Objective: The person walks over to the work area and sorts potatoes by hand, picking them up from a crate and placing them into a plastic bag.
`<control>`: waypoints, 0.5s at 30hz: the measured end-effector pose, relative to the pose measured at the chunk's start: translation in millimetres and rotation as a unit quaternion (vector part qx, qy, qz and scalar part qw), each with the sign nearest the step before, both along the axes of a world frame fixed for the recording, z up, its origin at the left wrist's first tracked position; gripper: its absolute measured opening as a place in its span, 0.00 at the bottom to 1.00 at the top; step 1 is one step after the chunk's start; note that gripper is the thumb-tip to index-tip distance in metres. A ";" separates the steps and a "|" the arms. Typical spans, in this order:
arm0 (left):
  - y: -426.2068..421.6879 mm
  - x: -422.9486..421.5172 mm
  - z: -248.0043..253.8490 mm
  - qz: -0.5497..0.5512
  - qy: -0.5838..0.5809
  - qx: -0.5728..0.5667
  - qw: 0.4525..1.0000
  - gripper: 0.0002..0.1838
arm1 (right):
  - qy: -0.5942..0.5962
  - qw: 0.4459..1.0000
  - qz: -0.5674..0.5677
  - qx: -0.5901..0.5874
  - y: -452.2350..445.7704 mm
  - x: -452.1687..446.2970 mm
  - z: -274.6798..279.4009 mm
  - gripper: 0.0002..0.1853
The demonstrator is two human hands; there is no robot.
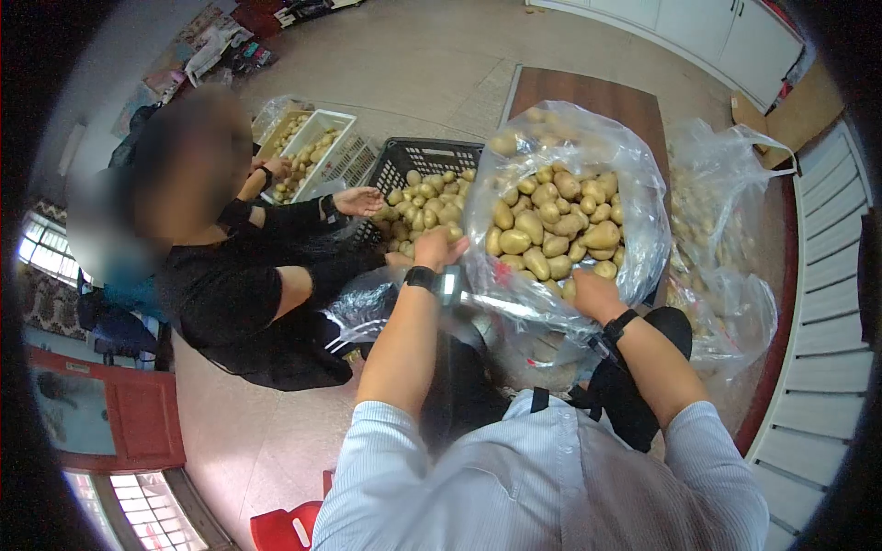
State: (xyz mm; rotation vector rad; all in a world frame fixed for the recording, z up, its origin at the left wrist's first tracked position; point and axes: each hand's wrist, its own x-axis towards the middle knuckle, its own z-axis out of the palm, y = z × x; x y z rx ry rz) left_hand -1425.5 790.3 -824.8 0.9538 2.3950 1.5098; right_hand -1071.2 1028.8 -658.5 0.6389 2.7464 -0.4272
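A large clear plastic bag (643, 202), its mouth spread open, holds many potatoes (556, 220) in front of me. My left hand (438, 250) is closed at the bag's left edge, beside the black crate; what its fingers hold is too small to make out. At the bag's near edge is my right hand (595, 296), next to the lowest potatoes, its fingertips partly hidden by potatoes and plastic. The black crate (390, 158) left of the bag also holds potatoes. A co-worker's hand (358, 201) reaches over that crate with fingers apart.
Co-workers in dark clothes (230, 303) sit close on my left. Beyond them are a white crate (344, 124) and a yellow crate (273, 138) with potatoes. More filled clear bags (721, 230) stand on the right, by a white radiator (827, 275). A red stool (280, 528) is at lower left.
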 end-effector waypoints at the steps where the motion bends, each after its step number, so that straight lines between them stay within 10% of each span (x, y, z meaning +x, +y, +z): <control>1: -7.5 -9.9 -10.2 -0.052 -0.006 -0.072 0.996 0.17 | -0.009 1.000 -0.001 0.001 1.5 -1.6 -7.3 0.17; 4: -1.3 42.6 100.2 0.067 -0.212 -0.062 0.973 0.16 | -0.008 1.000 0.000 0.019 -1.8 -2.1 -8.0 0.18; 10: -2.6 59.8 141.0 0.204 -0.481 0.146 0.840 0.14 | -0.034 0.999 0.002 0.023 -4.1 -4.7 -1.3 0.21; 13: -5.4 63.2 153.3 0.255 -0.472 0.114 0.836 0.14 | -0.028 0.999 0.008 0.018 -4.3 -4.3 -2.3 0.21; 15: -19.8 52.5 150.2 0.132 -0.163 -0.205 0.956 0.13 | -0.030 0.999 0.008 0.011 -5.3 -3.4 -0.6 0.22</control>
